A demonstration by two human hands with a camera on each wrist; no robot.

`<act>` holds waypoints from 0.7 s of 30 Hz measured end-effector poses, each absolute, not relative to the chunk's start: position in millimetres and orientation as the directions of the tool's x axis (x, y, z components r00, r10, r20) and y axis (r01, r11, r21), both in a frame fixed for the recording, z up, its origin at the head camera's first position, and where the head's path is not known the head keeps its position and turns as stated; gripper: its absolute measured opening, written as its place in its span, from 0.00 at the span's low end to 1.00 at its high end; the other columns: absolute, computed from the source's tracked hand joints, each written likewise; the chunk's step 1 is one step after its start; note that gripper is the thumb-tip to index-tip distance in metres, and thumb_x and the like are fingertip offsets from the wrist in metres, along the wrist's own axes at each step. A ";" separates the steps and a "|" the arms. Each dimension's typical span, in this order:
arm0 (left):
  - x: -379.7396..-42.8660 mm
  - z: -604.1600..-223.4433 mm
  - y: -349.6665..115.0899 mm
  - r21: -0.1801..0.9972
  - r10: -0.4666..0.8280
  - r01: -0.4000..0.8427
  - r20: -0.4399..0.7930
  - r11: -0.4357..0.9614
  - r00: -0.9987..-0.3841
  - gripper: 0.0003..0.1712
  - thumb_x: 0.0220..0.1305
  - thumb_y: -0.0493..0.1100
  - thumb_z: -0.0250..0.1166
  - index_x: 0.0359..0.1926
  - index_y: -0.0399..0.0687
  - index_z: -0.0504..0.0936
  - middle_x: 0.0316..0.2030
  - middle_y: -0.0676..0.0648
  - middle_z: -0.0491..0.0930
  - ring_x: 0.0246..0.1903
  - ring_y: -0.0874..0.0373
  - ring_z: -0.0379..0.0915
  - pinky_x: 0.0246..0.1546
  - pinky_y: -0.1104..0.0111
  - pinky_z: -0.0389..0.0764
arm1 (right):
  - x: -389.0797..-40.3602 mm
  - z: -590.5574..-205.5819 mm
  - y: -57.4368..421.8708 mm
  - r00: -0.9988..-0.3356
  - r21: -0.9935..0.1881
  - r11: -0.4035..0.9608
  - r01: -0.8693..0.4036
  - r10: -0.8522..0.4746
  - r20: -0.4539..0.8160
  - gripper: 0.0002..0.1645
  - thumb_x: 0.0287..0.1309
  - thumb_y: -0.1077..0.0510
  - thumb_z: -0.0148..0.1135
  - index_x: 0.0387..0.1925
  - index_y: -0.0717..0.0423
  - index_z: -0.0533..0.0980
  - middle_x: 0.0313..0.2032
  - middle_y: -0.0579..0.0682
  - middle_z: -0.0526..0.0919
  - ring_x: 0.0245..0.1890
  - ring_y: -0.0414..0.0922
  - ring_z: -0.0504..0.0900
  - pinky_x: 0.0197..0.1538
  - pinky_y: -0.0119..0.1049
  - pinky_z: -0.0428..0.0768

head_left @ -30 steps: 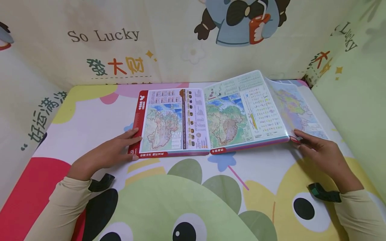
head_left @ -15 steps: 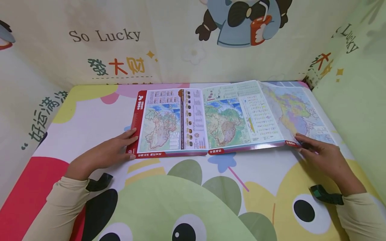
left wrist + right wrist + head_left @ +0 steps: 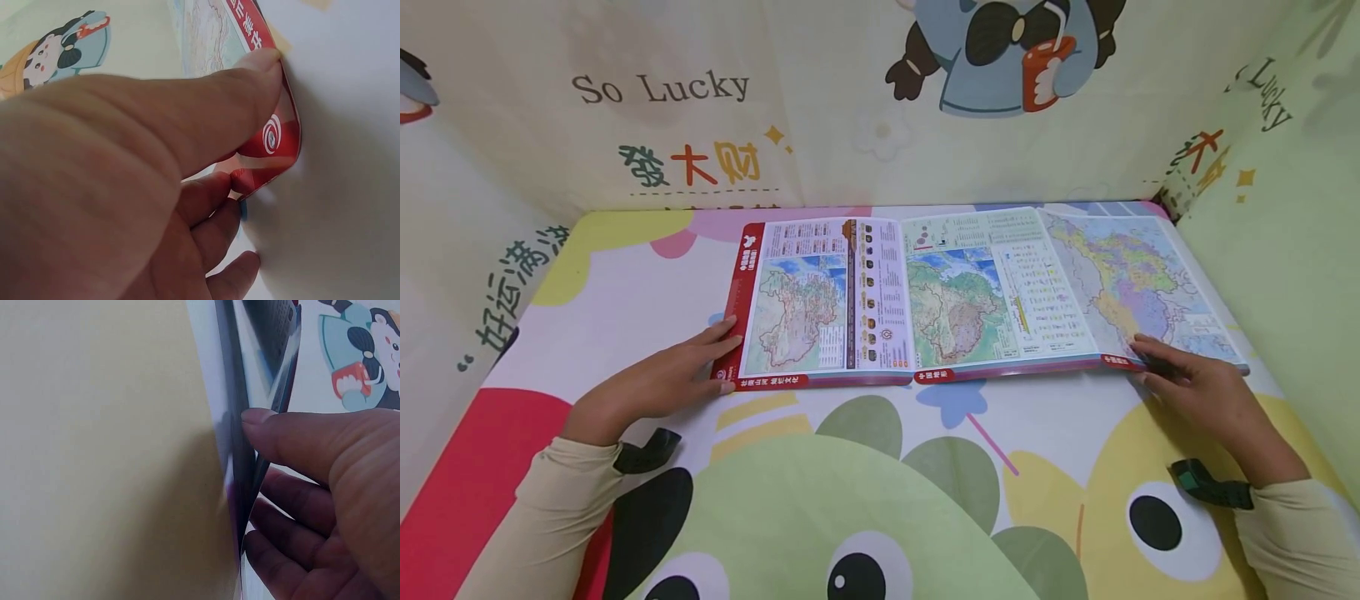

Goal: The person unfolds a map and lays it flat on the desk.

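Note:
A glossy folding map (image 3: 973,292) lies unfolded across the table in the head view, with map panels side by side and a red strip at its left end. My left hand (image 3: 658,383) holds its near left corner; in the left wrist view the thumb (image 3: 231,106) lies on the red corner and the fingers bend at its edge. At the near edge of the right-hand panels, my right hand (image 3: 1206,392) pinches the map. The right wrist view shows the thumb (image 3: 294,437) against the layered edges, with the other fingers on the far side, partly hidden.
The map lies on a cartoon-printed tabletop (image 3: 865,492). Behind it hangs a printed cloth wall (image 3: 835,100), with further walls at left and right. A black wrist strap (image 3: 647,452) is on the left wrist, another strap (image 3: 1213,485) on the right.
The raised middle panel has come down nearly flat, and the rightmost panel has spread further open. My right hand has shifted slightly right and down; the map and left hand moved slightly left.

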State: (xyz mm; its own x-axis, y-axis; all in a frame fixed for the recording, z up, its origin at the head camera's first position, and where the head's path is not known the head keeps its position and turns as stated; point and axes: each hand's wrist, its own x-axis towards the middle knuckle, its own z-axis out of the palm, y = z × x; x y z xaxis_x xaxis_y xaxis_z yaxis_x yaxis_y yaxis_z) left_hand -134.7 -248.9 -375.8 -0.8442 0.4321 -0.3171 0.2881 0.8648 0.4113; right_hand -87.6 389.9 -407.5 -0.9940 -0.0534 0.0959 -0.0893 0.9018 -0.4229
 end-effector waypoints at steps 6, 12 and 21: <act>-135.2 -374.5 -248.1 0.409 0.419 0.268 -0.344 0.872 -0.840 0.49 0.60 0.47 0.69 0.75 0.41 0.53 0.75 0.37 0.42 0.70 0.33 0.42 0.41 0.51 0.82 | -88.2 -407.7 389.4 -0.992 -0.438 0.892 -0.115 -0.077 0.104 0.30 0.56 0.53 0.71 0.59 0.56 0.77 0.57 0.65 0.76 0.48 0.26 0.75 0.36 0.26 0.67; -135.6 -372.6 -245.2 0.390 0.393 0.243 -0.369 0.888 -0.842 0.48 0.62 0.44 0.68 0.75 0.41 0.51 0.74 0.35 0.43 0.69 0.31 0.43 0.40 0.50 0.83 | -88.2 -401.8 387.5 -0.994 -0.427 0.898 -0.103 -0.086 0.060 0.31 0.58 0.50 0.69 0.61 0.58 0.75 0.57 0.70 0.74 0.45 0.66 0.79 0.31 0.35 0.66; -145.1 -360.9 -237.1 0.405 0.357 0.195 -0.373 0.893 -0.856 0.50 0.63 0.52 0.66 0.76 0.39 0.48 0.74 0.34 0.41 0.70 0.33 0.40 0.41 0.49 0.82 | -93.5 -391.7 386.8 -0.985 -0.408 0.902 -0.140 -0.084 0.150 0.25 0.61 0.53 0.66 0.57 0.60 0.78 0.41 0.70 0.82 0.32 0.58 0.75 0.28 0.34 0.64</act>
